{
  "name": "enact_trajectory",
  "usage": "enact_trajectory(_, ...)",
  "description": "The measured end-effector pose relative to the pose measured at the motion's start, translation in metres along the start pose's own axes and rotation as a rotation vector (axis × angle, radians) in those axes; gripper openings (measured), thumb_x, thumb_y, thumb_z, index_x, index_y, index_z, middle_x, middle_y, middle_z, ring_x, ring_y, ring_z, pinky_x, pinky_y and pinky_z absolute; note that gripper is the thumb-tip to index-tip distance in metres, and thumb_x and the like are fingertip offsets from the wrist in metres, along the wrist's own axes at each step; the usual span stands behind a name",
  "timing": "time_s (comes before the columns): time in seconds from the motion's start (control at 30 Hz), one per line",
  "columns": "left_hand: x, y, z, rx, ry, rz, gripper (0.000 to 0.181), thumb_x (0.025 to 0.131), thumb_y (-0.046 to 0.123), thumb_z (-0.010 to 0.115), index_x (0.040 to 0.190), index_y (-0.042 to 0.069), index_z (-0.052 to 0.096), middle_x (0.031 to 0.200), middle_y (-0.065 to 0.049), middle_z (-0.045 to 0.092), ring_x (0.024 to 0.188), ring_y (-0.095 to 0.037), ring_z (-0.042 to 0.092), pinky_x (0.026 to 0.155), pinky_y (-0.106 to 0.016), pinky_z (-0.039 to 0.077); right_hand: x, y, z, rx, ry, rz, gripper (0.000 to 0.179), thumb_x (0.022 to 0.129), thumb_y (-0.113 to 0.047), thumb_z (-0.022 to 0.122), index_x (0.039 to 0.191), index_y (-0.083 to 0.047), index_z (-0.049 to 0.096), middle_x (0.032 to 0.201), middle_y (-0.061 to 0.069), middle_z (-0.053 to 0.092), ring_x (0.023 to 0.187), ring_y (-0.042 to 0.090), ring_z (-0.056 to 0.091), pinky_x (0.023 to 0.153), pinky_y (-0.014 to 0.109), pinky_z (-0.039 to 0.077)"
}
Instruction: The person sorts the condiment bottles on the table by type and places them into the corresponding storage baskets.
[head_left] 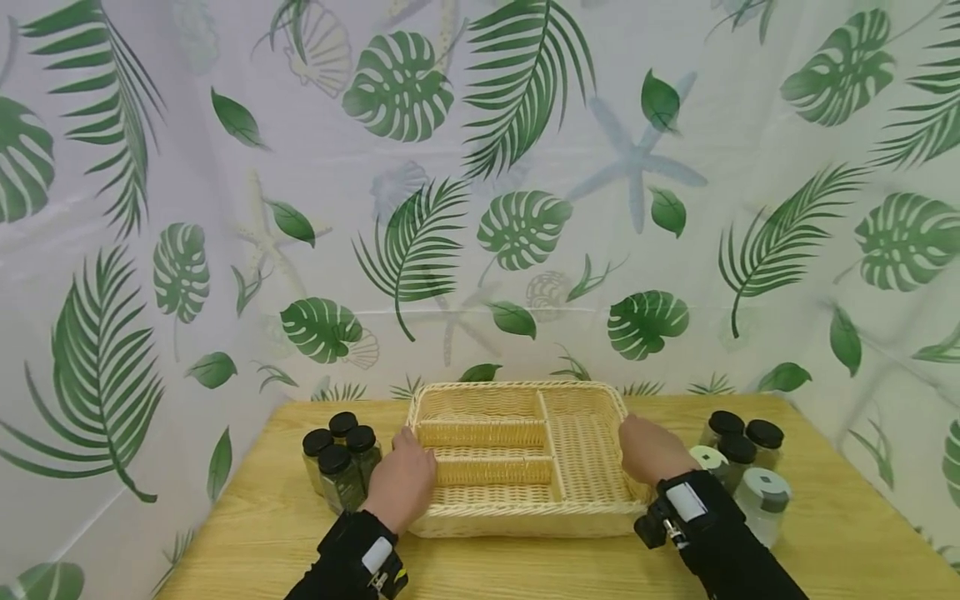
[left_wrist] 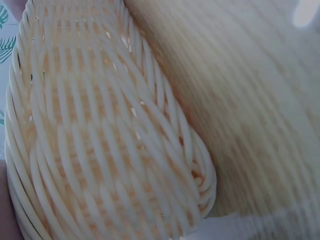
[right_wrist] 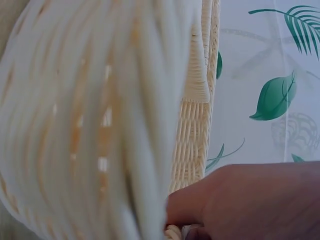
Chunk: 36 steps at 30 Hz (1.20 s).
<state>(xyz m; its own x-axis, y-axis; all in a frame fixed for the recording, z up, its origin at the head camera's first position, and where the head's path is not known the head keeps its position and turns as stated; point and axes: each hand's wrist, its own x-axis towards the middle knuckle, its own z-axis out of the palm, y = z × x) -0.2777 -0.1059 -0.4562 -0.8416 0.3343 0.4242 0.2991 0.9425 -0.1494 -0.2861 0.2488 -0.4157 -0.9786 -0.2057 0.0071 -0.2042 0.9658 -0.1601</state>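
A cream wicker basket (head_left: 525, 510), divided by woven partitions into several compartments, stands upright on the table in the head view. At its left side, my left hand (head_left: 402, 482) grips the rim with the fingers over the edge. The right rim is held by my right hand (head_left: 654, 450), whose fingers curl round it. Close weave of the basket wall (left_wrist: 100, 125) fills much of the left wrist view, where only a sliver of a hand shows. In the right wrist view the right hand (right_wrist: 250, 200) holds the rim, with its fingertips mostly hidden.
Several dark-lidded jars (head_left: 341, 467) stand left of the basket. Beyond the right hand are more black-lidded jars (head_left: 738, 448) and two white-lidded ones (head_left: 763, 500). The wooden table (head_left: 495, 575) ends at a leaf-print cloth (head_left: 480, 250) behind and at both sides.
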Motion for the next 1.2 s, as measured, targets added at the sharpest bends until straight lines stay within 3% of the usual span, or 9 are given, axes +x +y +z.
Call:
enact_trajectory(0.17,-0.009,0.001,-0.004,0.051,0.031,0.052,0.037,0.099,0.018,0.063,0.107,-0.017,0.070,0.115,-0.036,0.064,0.055,-0.026,0.060,0.034,-0.026,0.039,-0.007,-0.005,0.002,-0.054,-0.018,0.008,0.024,0.091,0.007,0.059,0.113,0.019,0.061,0.107,0.032,0.064,0.063,0.021,0.055,0.060,0.035,0.046)
enact_trajectory(0.3,-0.015,0.002,-0.009,0.104,-0.001,0.091,0.033,0.097,0.019,0.066,0.105,-0.012,0.073,0.115,-0.036,0.065,0.067,-0.031,0.065,0.035,-0.027,0.038,-0.012,-0.011,0.002,-0.104,-0.011,0.023,0.027,0.092,0.007,0.059,0.116,0.021,0.060,0.117,0.037,0.061,0.065,0.023,0.059,0.061,0.036,0.050)
enact_trajectory(0.4,-0.019,0.003,-0.012,0.081,-0.041,0.066,0.038,0.098,0.020,0.064,0.111,-0.015,0.070,0.115,-0.036,0.064,0.063,-0.029,0.064,0.036,-0.028,0.039,-0.018,-0.013,0.003,-0.112,-0.009,0.043,0.034,0.092,0.006,0.059,0.121,0.024,0.055,0.107,0.034,0.064,0.064,0.022,0.059,0.058,0.035,0.050)
enact_trajectory(0.53,-0.025,0.006,-0.014,-0.041,-0.102,-0.045,0.049,0.102,0.022,0.059,0.123,-0.022,0.059,0.116,-0.038,0.061,0.040,-0.018,0.047,0.035,-0.028,0.035,-0.027,-0.014,0.006,-0.099,-0.010,0.063,0.034,0.093,0.003,0.060,0.120,0.022,0.053,0.091,0.024,0.064,0.062,0.020,0.056,0.056,0.033,0.047)
enact_trajectory(0.73,-0.031,0.009,-0.018,-0.227,-0.192,-0.170,0.057,0.105,0.025,0.053,0.136,-0.023,0.045,0.121,-0.040,0.057,0.039,-0.014,0.043,0.038,-0.029,0.032,-0.037,-0.013,0.008,-0.111,0.006,0.086,0.041,0.092,0.001,0.062,0.125,0.022,0.051,0.090,0.023,0.067,0.063,0.020,0.059,0.056,0.035,0.050)
enact_trajectory(0.93,-0.038,0.008,-0.023,-0.239,-0.176,-0.161,0.057,0.104,0.024,0.054,0.136,-0.023,0.045,0.117,-0.039,0.058,0.040,-0.014,0.040,0.040,-0.029,0.032,-0.039,-0.010,0.010,-0.101,-0.022,0.088,0.048,0.093,-0.001,0.060,0.133,0.022,0.047,0.087,0.023,0.067,0.063,0.020,0.058,0.055,0.035,0.049)
enact_trajectory(1.2,-0.044,0.008,-0.019,-0.256,-0.144,-0.152,0.057,0.103,0.023,0.056,0.134,-0.024,0.045,0.106,-0.038,0.058,0.042,-0.018,0.048,0.039,-0.029,0.038,-0.052,-0.003,0.018,-0.160,0.079,0.014,0.054,0.089,-0.006,0.066,0.133,0.021,0.050,0.065,0.012,0.059,0.052,0.016,0.053,0.045,0.033,0.043)
